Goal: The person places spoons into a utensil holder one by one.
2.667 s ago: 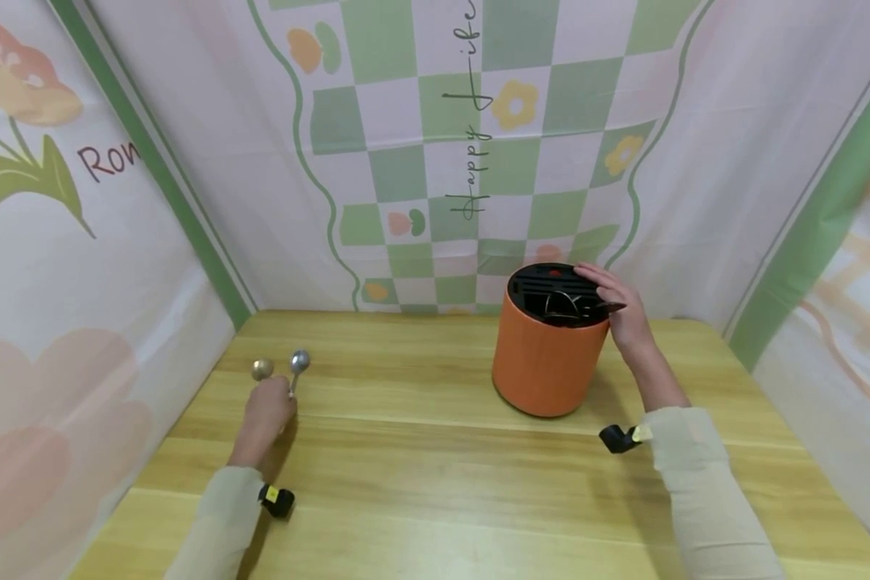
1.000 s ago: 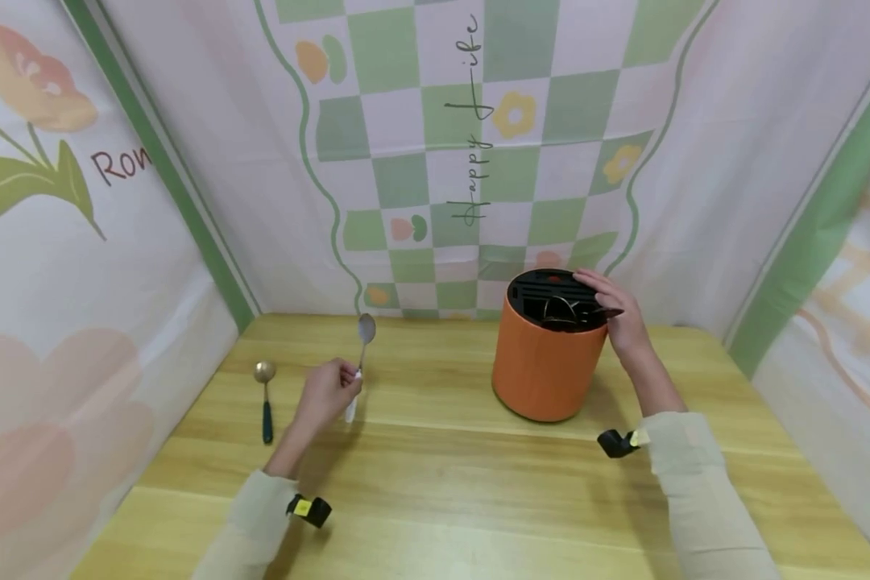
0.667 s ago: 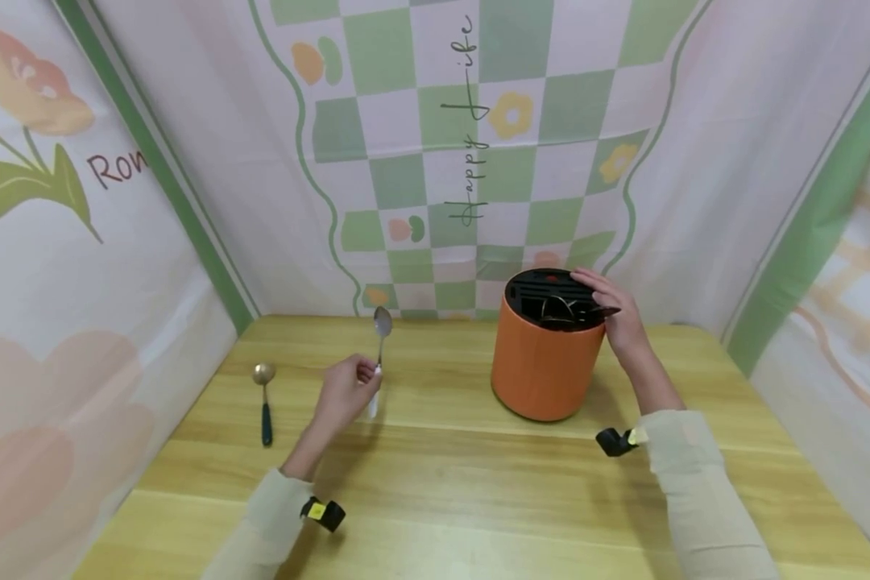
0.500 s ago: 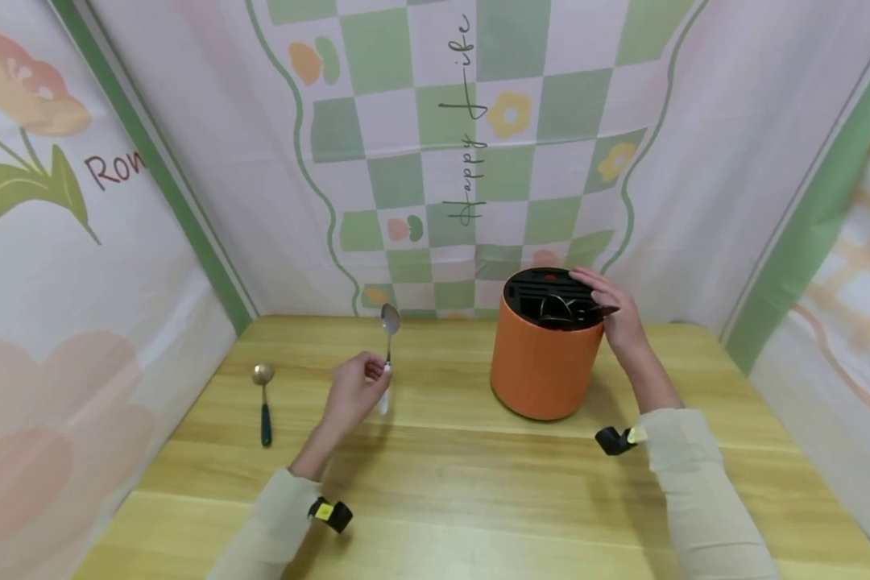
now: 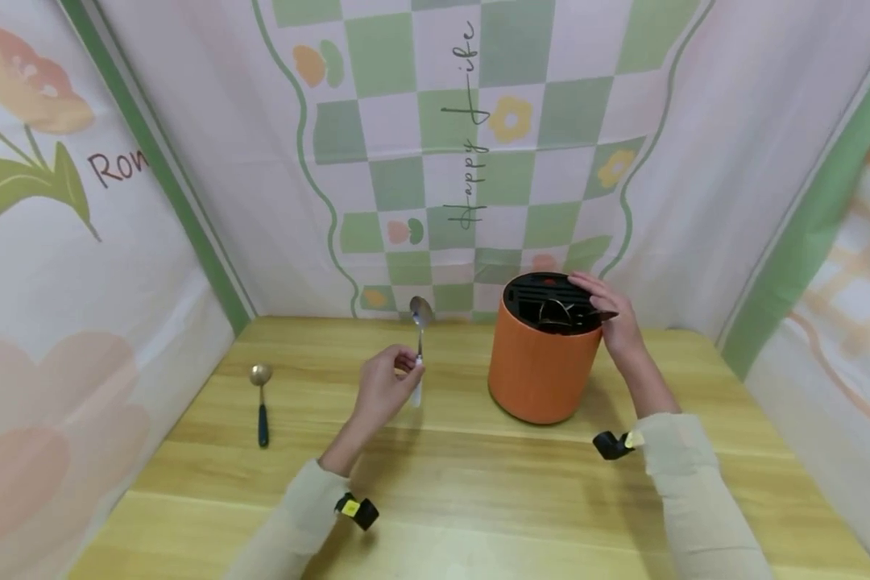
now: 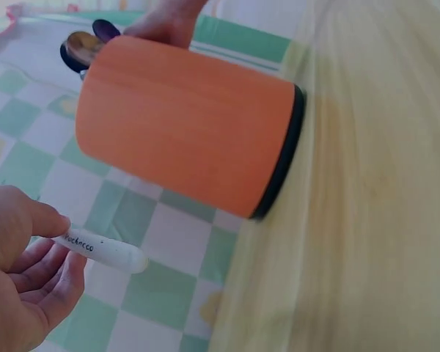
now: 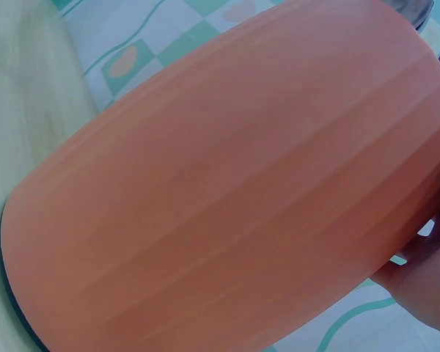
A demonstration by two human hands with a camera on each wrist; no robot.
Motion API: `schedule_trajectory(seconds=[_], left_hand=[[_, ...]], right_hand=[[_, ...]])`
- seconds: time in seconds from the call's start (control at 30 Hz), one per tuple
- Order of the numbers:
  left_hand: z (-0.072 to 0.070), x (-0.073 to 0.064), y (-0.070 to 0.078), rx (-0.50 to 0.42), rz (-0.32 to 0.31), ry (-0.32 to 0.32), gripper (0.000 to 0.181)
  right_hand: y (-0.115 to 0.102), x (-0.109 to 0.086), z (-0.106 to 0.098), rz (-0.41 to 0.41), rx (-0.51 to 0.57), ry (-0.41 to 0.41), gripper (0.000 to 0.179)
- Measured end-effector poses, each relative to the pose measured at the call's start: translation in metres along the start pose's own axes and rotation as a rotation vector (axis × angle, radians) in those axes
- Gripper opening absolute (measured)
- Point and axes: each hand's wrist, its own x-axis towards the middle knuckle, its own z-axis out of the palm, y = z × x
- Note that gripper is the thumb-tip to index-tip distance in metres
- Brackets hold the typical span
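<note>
In the head view, my left hand [image 5: 384, 388] pinches a metal spoon [image 5: 420, 312] by its white handle, bowl end up, left of an orange utensil holder [image 5: 544, 374]. The left wrist view shows the handle [image 6: 106, 251] between thumb and fingers, dark lettering on it, its rounded end pointing at the holder's side without touching. My right hand [image 5: 619, 318] rests against the holder's right upper side, fingers lying fairly straight along the rim. The holder has a black slotted top [image 5: 544, 292], with several utensils sticking out at its front right.
A round-bowled spoon with a dark green handle [image 5: 263, 425] lies on the wooden table [image 5: 478, 499] at the left. Printed fabric [image 5: 377, 177] hangs behind the table and along both sides.
My left hand has let go of the green-handled spoon, which now lies on the table, and has carried the white-handled spoon rightward toward the holder. My right hand stays at the rim.
</note>
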Motion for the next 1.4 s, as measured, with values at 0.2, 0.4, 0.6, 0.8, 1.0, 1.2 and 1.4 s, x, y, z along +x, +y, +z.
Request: schedule_trajectory(seconds=[0.2, 0.4, 0.6, 0.8, 1.0, 1.2, 1.4], left_hand=[[0.012, 0.009, 0.017, -0.048, 0.049, 0.002, 0.013], [0.022, 0.019, 0.035, -0.074, 0.099, 0.016, 0.014], [0.030, 0.033, 0.056, -0.088, 0.142, 0.011, 0.013], [0.036, 0.045, 0.074, -0.063, 0.177, -0.001, 0.014], [0.039, 0.055, 0.087, -0.049, 0.202, -0.004, 0.015], [0.044, 0.067, 0.098, -0.077, 0.237, -0.007, 0.018], [0.049, 0.081, 0.113, -0.077, 0.259, 0.009, 0.017]], right_hand=[[-0.001, -0.002, 0.001, -0.012, -0.010, 0.010, 0.041], [-0.002, 0.000, 0.001, -0.016, -0.048, 0.005, 0.040], [0.000, 0.001, 0.000, 0.004, -0.022, -0.007, 0.041], [0.000, 0.001, -0.001, 0.022, -0.006, -0.014, 0.042], [-0.002, -0.001, 0.001, 0.028, -0.009, -0.012, 0.042], [0.000, -0.001, 0.001, 0.016, 0.009, -0.009, 0.042], [0.001, -0.001, 0.000, 0.019, -0.012, -0.004, 0.042]])
